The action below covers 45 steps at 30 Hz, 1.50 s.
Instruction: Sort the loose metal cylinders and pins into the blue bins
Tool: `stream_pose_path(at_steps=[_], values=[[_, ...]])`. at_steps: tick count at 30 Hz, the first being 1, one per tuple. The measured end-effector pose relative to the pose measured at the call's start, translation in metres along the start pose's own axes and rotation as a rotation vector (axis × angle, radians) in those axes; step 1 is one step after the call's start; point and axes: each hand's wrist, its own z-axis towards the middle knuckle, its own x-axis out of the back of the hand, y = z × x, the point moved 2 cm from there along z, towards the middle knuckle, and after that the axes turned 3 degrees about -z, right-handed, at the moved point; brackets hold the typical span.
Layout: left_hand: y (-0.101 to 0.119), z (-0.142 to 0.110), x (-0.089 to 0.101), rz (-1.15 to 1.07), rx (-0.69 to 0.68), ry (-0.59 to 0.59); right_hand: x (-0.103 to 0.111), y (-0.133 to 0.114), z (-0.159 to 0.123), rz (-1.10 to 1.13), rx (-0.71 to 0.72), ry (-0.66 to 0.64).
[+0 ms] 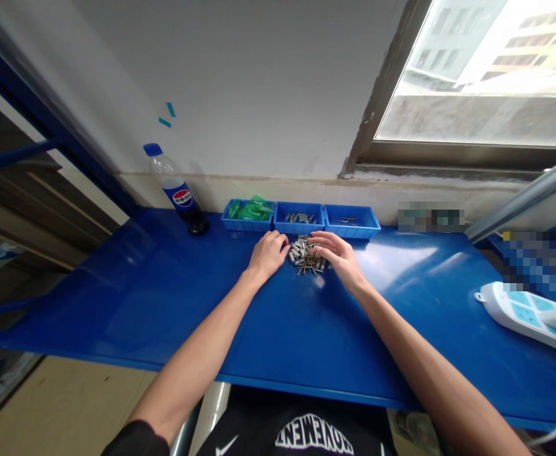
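Note:
A loose pile of small metal pins and silvery cylinders (306,258) lies on the blue table (301,335). At the pile's left edge rests my left hand (266,256), its fingers curled and close together; whatever they hold is hidden. My right hand (339,254) reaches over the pile's right side, fingers spread and thumb apart. Just behind the hands stand three blue bins in a row. The left bin (247,225) holds green plastic pieces (254,208), the middle bin (299,227) silvery cylinders (301,218), and the right bin (354,230) a few thin pins (347,220).
A cola bottle (181,195) stands at the back left against the wall (268,88). To the right lies a white power strip (527,316) near a slanted metal post (525,196). A window (477,82) is above. Blue shelving (50,95) borders the left side.

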Motion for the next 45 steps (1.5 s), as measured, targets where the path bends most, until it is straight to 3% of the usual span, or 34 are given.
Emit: stream_pose_path(at_steps=[6,14,23,25,31,37,42,45], values=[[0.001,0.001,-0.001,0.003,0.055,0.036,0.000,-0.002,-0.001,0.000,0.008,-0.001],[0.023,-0.003,0.015,-0.569,-0.046,0.150,0.001,-0.003,0.000,-0.088,-0.008,0.041],[0.035,-0.008,0.006,-0.693,-0.106,0.109,0.002,-0.001,0.000,-0.041,-0.065,-0.019],[0.032,-0.007,0.006,-0.663,-0.110,0.123,0.005,0.000,0.001,-0.047,-0.056,0.013],[0.011,-0.003,0.000,-0.401,-0.058,0.196,0.018,-0.002,0.005,0.034,0.120,0.305],[-0.003,-0.004,-0.014,-0.182,-0.176,0.033,0.015,0.001,0.006,0.060,0.136,0.295],[0.000,-0.002,-0.015,-0.044,-0.138,-0.098,0.011,0.002,0.005,0.031,0.111,0.277],[0.004,0.000,-0.009,0.033,-0.117,-0.106,0.011,0.002,0.004,0.020,0.095,0.263]])
